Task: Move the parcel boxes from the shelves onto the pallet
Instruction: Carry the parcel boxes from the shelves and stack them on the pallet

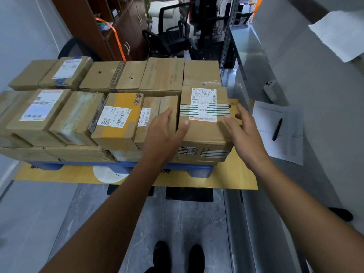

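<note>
**A:** Closest to us, the left forearm (110,223) and right forearm (305,209) reach over the black shoes (197,257) toward the pallet (199,171). What are the hands doing?

**B:** The left hand (161,134) lies flat against the left face of the labelled box (202,133), fingers straight and thumb spread across its top. The right hand (246,134) is spread and relaxed at the box's right edge. I cannot tell whether its thumb touches the card.

**A:** Where does the box sit?

**B:** On the pallet's near right corner, tight beside the other parcel boxes (116,123) that cover the rest of the pallet.

**A:** How will it handle?

**B:** It is matte corrugated card with square edges, banded with green-striped tape under a glossy shipping label (203,97). It looks stiff and compact, so I'd guess moderate weight and a sure grip. Take it by the two opposite side faces with flat palms, since the taped top would be slicker.

**A:** And the pallet?

**B:** Smooth blue moulded plastic, standing on a flat yellow cardboard sheet (236,174). To the pallet's right runs a shiny metal shelf (248,56) carrying a paper sheet (285,146) and a pen (277,129).
</note>
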